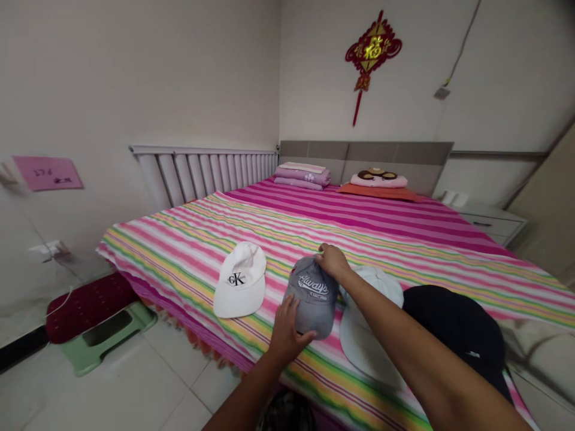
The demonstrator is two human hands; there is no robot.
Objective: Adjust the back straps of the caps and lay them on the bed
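A grey baseball cap [311, 293] with white "Always" lettering lies on the striped bedspread, its brim toward me. My left hand [287, 332] grips it at the lower left, fingers along the side and thumb by the brim's edge. At the top of the crown, my right hand [333, 261] is closed on the fabric; its fingertips are partly hidden. A white cap [242, 281] with "CK"-like letters sits to the left. To the right, a pale cap [366, 335] is partly covered by my right forearm, and beyond it rests a black cap [458, 323].
The striped bedspread [179, 251] covers the bed's near part. Folded purple bedding [303, 178] and a pink-and-orange stack [380, 185] lie by the headboard [314, 149]. A green stool [108, 338] with a red cushion [90, 305] stands left; a white nightstand [489, 221] stands right.
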